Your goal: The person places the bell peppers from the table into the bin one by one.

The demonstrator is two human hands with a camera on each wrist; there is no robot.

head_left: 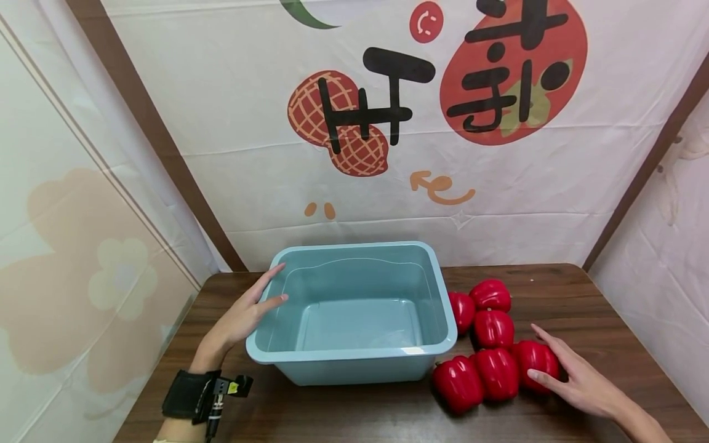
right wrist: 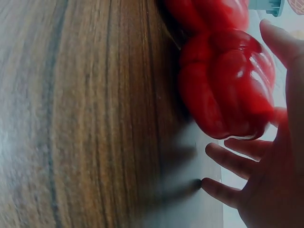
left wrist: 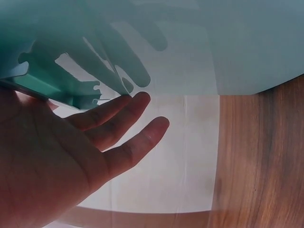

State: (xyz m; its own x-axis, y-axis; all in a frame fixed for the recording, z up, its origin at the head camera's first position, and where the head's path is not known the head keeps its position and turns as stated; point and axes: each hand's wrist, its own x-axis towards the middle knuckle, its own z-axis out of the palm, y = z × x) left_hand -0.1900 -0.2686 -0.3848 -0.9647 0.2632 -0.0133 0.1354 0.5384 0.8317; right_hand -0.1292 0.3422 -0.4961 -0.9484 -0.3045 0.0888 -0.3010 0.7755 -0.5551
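A light blue plastic tub stands on the wooden table. My left hand is at its left rim, with thumb and index finger reaching over the edge. In the left wrist view, the other fingers extend loosely beside the tub's outer wall. My right hand is spread around the rightmost red bell pepper, thumb on the near side and index finger beyond it. In the right wrist view, the lower fingers are spread apart beside that pepper, not wrapped around it.
Several more red bell peppers cluster right of the tub, one partly hidden by its rim. A printed cloth hangs behind the wooden table, with cloth walls at both sides. A black band with a small device circles the left wrist.
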